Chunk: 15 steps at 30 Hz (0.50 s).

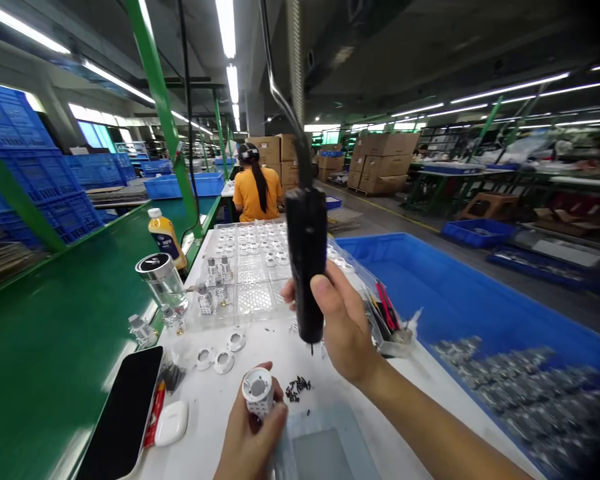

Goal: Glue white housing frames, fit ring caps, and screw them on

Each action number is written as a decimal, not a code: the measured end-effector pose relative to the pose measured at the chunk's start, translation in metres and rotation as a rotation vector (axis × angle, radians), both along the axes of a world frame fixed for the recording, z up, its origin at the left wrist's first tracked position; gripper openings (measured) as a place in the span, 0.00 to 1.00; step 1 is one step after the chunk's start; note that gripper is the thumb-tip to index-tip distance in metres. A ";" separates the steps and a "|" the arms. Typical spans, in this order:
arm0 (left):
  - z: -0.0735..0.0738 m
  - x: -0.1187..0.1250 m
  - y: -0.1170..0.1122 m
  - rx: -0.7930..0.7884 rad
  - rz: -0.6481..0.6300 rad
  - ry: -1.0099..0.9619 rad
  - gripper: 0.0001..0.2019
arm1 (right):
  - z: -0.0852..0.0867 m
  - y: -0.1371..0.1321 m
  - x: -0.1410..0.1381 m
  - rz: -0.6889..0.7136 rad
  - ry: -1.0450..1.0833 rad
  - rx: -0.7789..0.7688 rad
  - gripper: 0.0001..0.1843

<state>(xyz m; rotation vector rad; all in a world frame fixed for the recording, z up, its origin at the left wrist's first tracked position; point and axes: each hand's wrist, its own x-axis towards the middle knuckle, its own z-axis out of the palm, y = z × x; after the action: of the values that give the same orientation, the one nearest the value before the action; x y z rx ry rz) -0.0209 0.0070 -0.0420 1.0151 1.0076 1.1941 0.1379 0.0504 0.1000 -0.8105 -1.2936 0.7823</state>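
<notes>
In my left hand (254, 427) is a small white cylindrical part (259, 393), held upright with its round flanged top facing up. My right hand (347, 327) is wrapped around a black electric screwdriver (307, 260), which hangs from a cable and coil above. The bit points down, over the bench and apart from the white part. A small pile of dark screws (298, 388) lies just right of my left hand. Several loose white rings (224, 361) are on the white tabletop to the left. Behind them stands a clear tray (253, 298) with many white rings and some assembled white parts.
On the left are a phone (123, 417), a white earbud case (172, 423), a glass jar (163, 283) and a yellow bottle (166, 237) beside a green conveyor (45, 347). A large blue bin (395, 267) with bagged parts stands right. A person in orange (257, 190) sits ahead.
</notes>
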 end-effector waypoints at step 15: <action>0.052 -0.008 -0.021 0.119 -0.118 0.246 0.33 | -0.111 -0.132 0.034 0.115 -0.093 -0.626 0.24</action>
<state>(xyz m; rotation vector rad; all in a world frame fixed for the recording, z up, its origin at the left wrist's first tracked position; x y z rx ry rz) -0.0291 -0.0136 0.0101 1.3214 1.0606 1.0592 0.1723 -0.0813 -0.0107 -1.2864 -1.1909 1.2858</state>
